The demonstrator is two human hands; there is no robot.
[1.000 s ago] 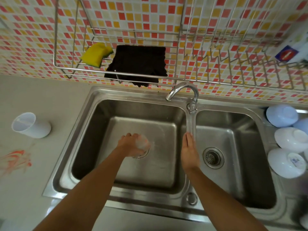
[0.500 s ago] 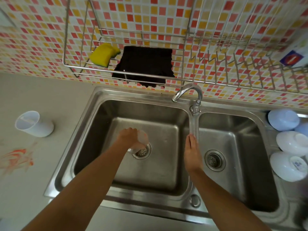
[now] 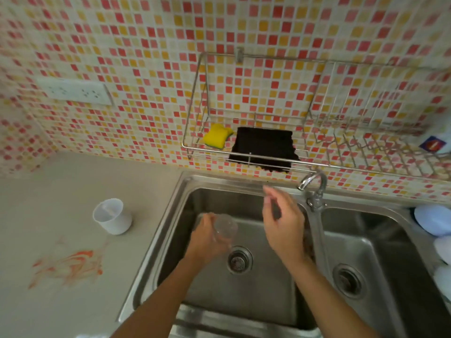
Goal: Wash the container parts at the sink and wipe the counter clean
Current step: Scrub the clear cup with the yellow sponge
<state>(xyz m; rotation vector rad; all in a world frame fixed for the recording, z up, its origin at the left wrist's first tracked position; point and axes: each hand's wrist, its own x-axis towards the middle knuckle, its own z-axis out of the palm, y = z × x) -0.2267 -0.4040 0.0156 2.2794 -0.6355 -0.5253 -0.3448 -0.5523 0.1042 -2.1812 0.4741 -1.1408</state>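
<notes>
Your left hand (image 3: pixel 207 236) grips a clear cup (image 3: pixel 225 229) over the left basin (image 3: pixel 263 311), just at 11 o'clock of its drain (image 3: pixel 238 259), well inside the rim. Your right hand (image 3: pixel 283 225) hovers over the same basin with fingers loosely spread and holding nothing, its fingertips near the back edge, the tap (image 3: pixel 313 185) at 2 o'clock from it. The divider (image 3: pixel 317 240) runs just right of that hand; beyond it lies the right basin (image 3: pixel 395 284). A white cup (image 3: pixel 113 217) stands on the tabletop (image 3: pixel 61 191) at 9 o'clock of the sink, apart from the rim, with an orange smear (image 3: pixel 68 267) at its 7 o'clock. Above the back edge a wire rack (image 3: pixel 244 157) holds a sponge (image 3: pixel 217 137) and a black cloth (image 3: pixel 263 148). Pale bowls (image 3: pixel 432 219) crowd the right rim
</notes>
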